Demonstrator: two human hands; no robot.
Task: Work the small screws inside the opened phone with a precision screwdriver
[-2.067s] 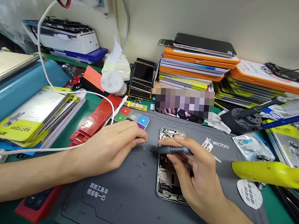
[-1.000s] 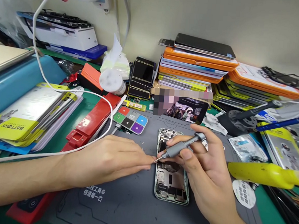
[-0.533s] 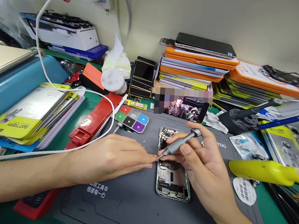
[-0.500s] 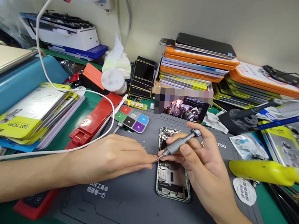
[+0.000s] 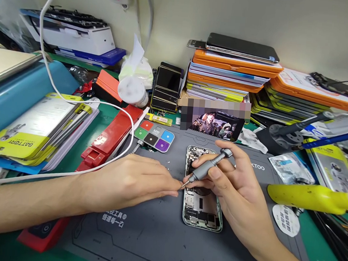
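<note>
My right hand point(image 5: 233, 183) is closed around a grey precision screwdriver point(image 5: 205, 169), held at a slant with its tip pointing down and left. My left hand point(image 5: 146, 180) comes in from the left, its fingers pressed together and their ends meeting the screwdriver's tip. Anything tiny pinched there is too small to make out. Below both hands lies an opened phone point(image 5: 199, 215) with a pale green frame and its inner parts bare. My right fingers cover part of its upper half.
A grey work mat point(image 5: 141, 244) lies under the phone. A coloured parts tray point(image 5: 155, 136), a red tool point(image 5: 110, 135) and a white cable point(image 5: 99, 167) are left of it. Behind stands a phone playing video point(image 5: 216, 124); a yellow bottle point(image 5: 304, 198) lies at the right.
The view has shifted slightly. Both hands keep nearly the same pose, with the screwdriver's tip still at my left fingertips.
</note>
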